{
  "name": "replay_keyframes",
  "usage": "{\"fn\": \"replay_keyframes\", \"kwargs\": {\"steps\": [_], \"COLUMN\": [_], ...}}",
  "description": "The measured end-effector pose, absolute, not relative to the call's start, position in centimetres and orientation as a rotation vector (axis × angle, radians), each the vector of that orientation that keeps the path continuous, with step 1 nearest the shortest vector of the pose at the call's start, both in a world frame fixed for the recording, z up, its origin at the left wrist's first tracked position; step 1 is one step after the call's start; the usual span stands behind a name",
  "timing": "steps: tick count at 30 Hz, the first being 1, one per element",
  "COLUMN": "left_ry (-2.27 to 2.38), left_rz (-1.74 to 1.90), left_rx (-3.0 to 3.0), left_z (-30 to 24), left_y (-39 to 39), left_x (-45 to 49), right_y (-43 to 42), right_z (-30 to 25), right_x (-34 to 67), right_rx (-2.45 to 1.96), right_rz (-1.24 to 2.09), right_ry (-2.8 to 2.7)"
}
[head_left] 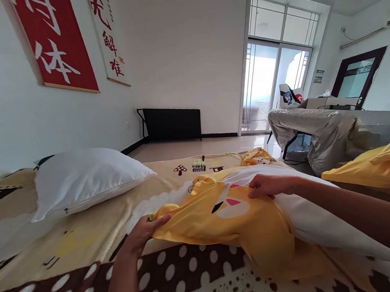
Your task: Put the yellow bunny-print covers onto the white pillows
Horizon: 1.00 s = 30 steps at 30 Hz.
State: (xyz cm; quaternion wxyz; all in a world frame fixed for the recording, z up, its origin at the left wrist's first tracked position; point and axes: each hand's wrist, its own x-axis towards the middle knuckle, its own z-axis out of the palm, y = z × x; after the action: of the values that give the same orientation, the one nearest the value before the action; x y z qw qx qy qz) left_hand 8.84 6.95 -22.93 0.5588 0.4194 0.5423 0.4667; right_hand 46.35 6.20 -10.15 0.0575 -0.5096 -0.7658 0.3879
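Note:
A yellow printed fabric cover (199, 216) with a white, pink and dark cartoon pattern lies bunched across the bed, and both hands grip it. My left hand (142, 233) is closed on its left end, with a small green edge showing at the fingers. Farther right, my right hand (265, 185) pinches the upper part of the cover beside the pink print. White padded bedding (314, 205) lies under my right forearm, partly overlaid by the yellow fabric. Whether it is a pillow or a quilt, I cannot tell.
A white pillow (88, 181) rests at the left of the patterned blanket (169, 271). More yellow fabric (368, 166) is at the right edge. Beyond the bed stand a folded black frame (174, 124) by the wall and a plastic-covered table (312, 121) near the glass door (260, 84).

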Motion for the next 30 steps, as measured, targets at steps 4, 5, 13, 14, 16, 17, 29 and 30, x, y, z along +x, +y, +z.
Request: {"fn": "replay_keyframes", "kwargs": {"steps": [4, 5, 13, 14, 16, 17, 29, 30], "left_ry": [1.386, 1.401, 1.387, 1.373, 1.337, 1.316, 1.0, 0.994], "left_rz": [1.036, 1.05, 1.339, 1.369, 1.415, 1.432, 1.531, 1.526], "left_rx": [1.097, 1.077, 0.864, 0.832, 0.759, 0.723, 0.31, 0.295], "left_z": [-22.7, -22.8, -23.4, -23.2, -22.8, -22.5, -20.7, -20.8], "left_y": [7.0, 7.1, 8.3, 8.3, 8.2, 8.1, 7.8, 7.9], "left_x": [10.2, 10.5, 9.8, 9.8, 9.7, 9.8, 11.1, 11.0], "right_y": [6.4, 6.7, 12.4, 12.2, 11.1, 10.3, 10.2, 10.0], "right_z": [-12.0, -12.0, -13.7, -15.3, -18.7, -20.0, -19.6, -21.0], "right_x": [41.2, 40.7, 46.9, 47.3, 47.3, 47.1, 45.2, 44.7], "right_rx": [-1.517, -1.466, -1.624, -1.608, -1.534, -1.491, -1.536, -1.54], "right_rz": [1.159, 1.146, 0.7, 0.754, 0.855, 0.904, 0.531, 0.537], "right_ry": [-2.186, -2.17, -2.199, -2.24, -2.319, -2.339, -2.272, -2.311]}}
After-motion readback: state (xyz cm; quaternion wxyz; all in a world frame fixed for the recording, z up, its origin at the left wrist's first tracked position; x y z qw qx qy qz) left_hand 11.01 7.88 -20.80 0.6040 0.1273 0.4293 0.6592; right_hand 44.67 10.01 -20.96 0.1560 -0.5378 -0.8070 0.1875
